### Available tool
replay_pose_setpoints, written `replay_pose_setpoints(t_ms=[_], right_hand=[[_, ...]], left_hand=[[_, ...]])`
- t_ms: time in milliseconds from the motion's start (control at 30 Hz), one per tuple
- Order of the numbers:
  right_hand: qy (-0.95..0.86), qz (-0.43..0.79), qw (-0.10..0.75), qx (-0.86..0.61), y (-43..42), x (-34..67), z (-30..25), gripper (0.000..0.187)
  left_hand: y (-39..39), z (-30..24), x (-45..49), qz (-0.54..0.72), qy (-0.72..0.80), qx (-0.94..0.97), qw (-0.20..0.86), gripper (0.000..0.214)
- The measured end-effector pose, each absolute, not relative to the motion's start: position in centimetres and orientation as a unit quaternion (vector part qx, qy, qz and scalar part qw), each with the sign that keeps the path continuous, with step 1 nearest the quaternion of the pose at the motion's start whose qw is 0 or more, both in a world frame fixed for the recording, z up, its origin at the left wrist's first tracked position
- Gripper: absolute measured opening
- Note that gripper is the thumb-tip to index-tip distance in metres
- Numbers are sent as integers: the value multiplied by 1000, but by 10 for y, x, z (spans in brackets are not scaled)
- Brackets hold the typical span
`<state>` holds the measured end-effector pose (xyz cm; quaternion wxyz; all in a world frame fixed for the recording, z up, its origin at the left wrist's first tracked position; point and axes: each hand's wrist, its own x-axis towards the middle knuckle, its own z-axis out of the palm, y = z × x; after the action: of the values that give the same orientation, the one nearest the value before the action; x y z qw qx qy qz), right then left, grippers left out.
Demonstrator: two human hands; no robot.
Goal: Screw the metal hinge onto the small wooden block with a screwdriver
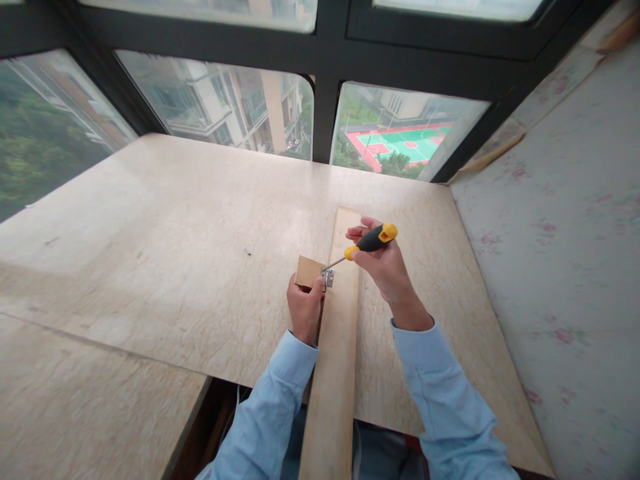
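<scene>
My left hand is closed around a small wooden block, its thumb close to a metal hinge. The hinge lies across the block and a long wooden board, which runs from the marble-look top toward my body. In my right hand is a screwdriver with a black and yellow handle, gripped between thumb and fingers. Its shaft slants down to the left, and the tip is at the hinge's block-side leaf. Whether a screw sits under the tip is too small to tell.
A small metallic piece lies on the marble-look surface to the left. Dark-framed windows rise behind it, and a floral-papered wall borders the right. A gap opens at the surface's front edge, lower left.
</scene>
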<state>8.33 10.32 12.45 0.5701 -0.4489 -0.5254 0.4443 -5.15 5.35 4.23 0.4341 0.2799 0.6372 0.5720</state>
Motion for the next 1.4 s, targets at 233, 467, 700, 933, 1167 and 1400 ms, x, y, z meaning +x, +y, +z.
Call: replay_pose_setpoints(t_ms=[233,467,700,933,1167,1400], right_hand=[[-548,241,503,-624,103,86,124,52],[-513,387,532,-552,107,97,129,47],[-505,482,588,-409,107,88,125,59],[-493,358,545,-576,109,88,115,65],[-485,467,568,-474,104,90,129,68],[-471,478,567,-478,106,85,125,60]], left_hand=[[54,40,-52,575,632,283,436,35],[54,42,-51,582,623,276,444,35],[54,42,-51,578,631,277,438,34],[54,43,-51,579,626,279,442,34],[57,57,-48,583,621,228,471,36],[59,51,-45,581,649,220,440,46]])
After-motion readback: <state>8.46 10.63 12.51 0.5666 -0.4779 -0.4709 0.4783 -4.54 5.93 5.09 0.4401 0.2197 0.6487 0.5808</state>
